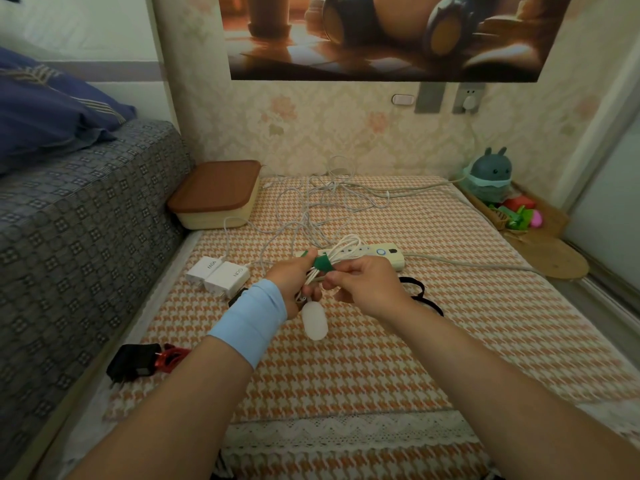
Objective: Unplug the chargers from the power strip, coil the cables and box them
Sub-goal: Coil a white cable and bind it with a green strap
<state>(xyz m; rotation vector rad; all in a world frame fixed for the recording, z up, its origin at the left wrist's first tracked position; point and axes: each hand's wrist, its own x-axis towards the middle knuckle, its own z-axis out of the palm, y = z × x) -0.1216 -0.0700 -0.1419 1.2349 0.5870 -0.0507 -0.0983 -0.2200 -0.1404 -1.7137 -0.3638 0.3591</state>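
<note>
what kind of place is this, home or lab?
Likely a home bedroom or living room: blue pillow on a covered sofa, floral wallpaper, plush toy in the corner.

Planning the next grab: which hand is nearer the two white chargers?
Left. The left hand sits just right of the white chargers; the right hand is farther right, past the bundled cable.

green cable tie (323,264) | white coiled cable (341,251) | orange houndstooth mat (433,323)
</note>
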